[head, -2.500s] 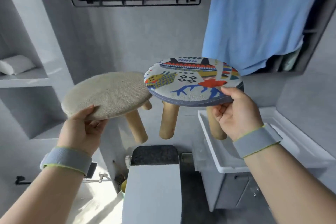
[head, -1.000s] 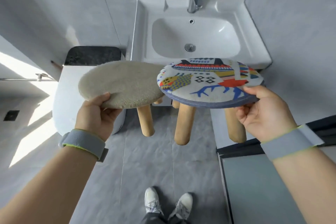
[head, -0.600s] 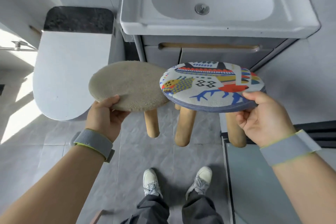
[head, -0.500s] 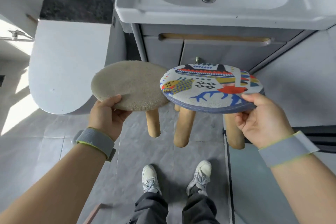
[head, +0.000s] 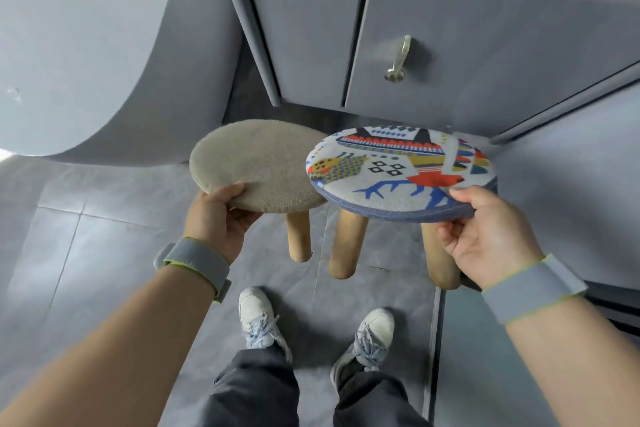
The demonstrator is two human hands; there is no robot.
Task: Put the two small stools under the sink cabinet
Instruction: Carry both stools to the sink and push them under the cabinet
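Note:
I hold two small round stools with wooden legs in the air, just in front of the grey sink cabinet (head: 450, 45). My left hand (head: 218, 218) grips the near rim of the beige stool (head: 256, 163). My right hand (head: 485, 236) grips the near rim of the patterned stool (head: 398, 170), whose seat overlaps the beige one's right edge. Both stools are upright, legs hanging above the floor. A dark gap (head: 311, 114) runs under the cabinet, right behind the seats. The sink itself is out of view.
The white toilet (head: 86, 45) stands close on the left of the cabinet. A metal handle (head: 398, 59) sticks out of the cabinet door. A grey wall (head: 571, 166) closes the right side. My feet (head: 311, 326) stand on the grey floor tiles below the stools.
The view has dropped and moved closer: the sink basin has left the top of the frame and the cabinet doors now fill it. Both stools stay held side by side, lower than before.

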